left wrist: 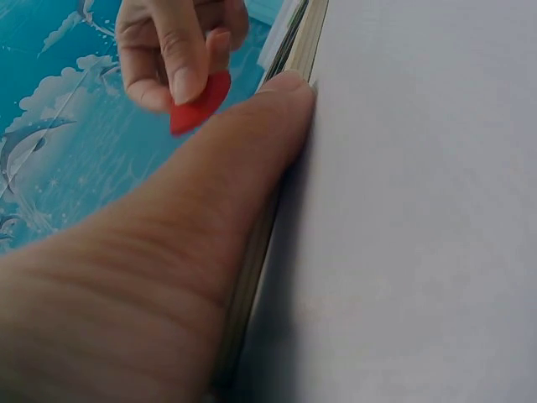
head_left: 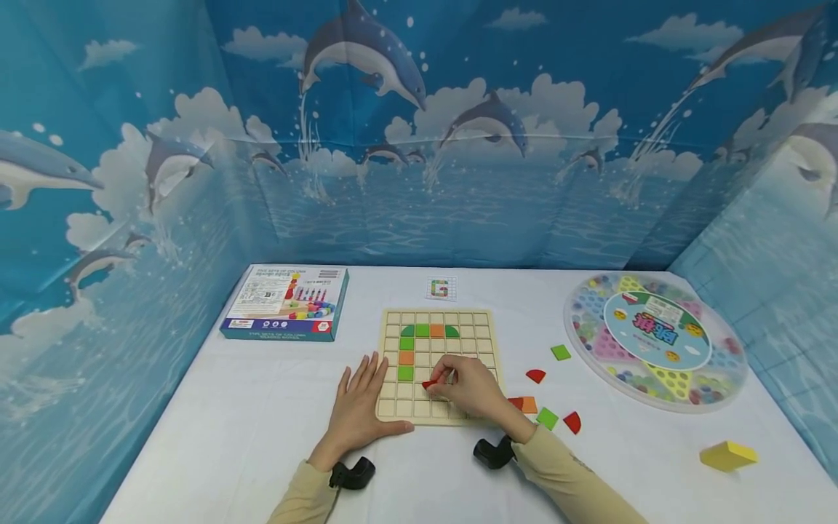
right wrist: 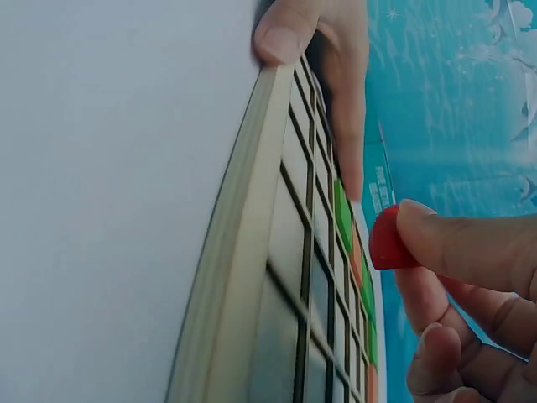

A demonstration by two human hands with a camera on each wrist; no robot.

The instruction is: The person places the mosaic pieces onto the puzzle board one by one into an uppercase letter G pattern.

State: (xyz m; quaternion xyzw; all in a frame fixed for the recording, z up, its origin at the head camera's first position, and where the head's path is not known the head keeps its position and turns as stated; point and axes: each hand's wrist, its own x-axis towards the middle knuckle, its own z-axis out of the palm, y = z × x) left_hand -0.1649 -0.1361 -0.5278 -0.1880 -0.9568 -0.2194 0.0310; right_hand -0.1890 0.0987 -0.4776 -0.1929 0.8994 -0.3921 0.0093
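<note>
So we've got the right hand [head_left: 466, 386] pinching a red quarter-circle tile [right wrist: 386, 239] between thumb and fingers, with the tile poking out right at the fingertips. The wrist views show that piece held clear of the surface, over the wooden grid board [head_left: 406, 407], and from the head view we see it just right of and a bit nearer than the lowest green square [head_left: 405, 373]. Our left hand [head_left: 356, 411] isn't gripping anything: fingers straight at the board's left edge, thumb stretched along the near edge. Further up that column we've got an orange square [head_left: 406, 357], then another green one, and the top row runs green quarter-circle, green square, orange square, green quarter-circle. Just right of the board, by our right forearm, there's a loose scatter of red, green and orange tiles [head_left: 547, 418]. Past the far edge we spot a little pattern card [head_left: 441, 289] with a G on it. Farther out: a game box [head_left: 284, 302] back left, a round Chinese checkers set [head_left: 592, 356] on the right, and a yellow block [head_left: 728, 456] nearer us.
</note>
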